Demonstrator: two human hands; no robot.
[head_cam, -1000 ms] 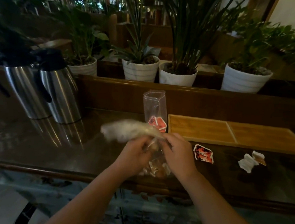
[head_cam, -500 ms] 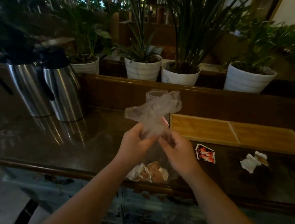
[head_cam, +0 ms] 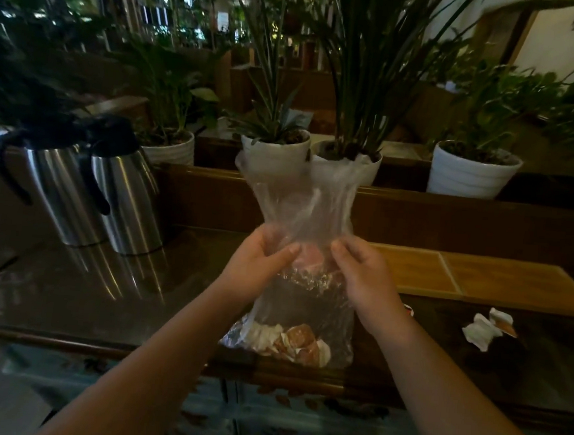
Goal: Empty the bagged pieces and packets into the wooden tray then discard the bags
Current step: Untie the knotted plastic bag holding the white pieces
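Note:
A clear plastic bag stands upright in front of me, its mouth spread wide at the top. My left hand pinches its left side and my right hand pinches its right side at mid-height. Brown and white pieces lie heaped in the bag's bottom, which rests on the dark table near the front edge. The two-compartment wooden tray lies just right of my right hand. A red packet peeks out behind my right wrist. Something pinkish shows blurred through the bag between my hands.
Two steel thermos jugs stand at the table's left. White crumpled wrappers lie on the table at the right. Several white plant pots line the ledge behind a wooden rail. The table's front edge runs below my forearms.
The bag's twisted top has come undone and now stands spread wide above my hands. Both hands have moved slightly apart and up, gripping the bag's sides.

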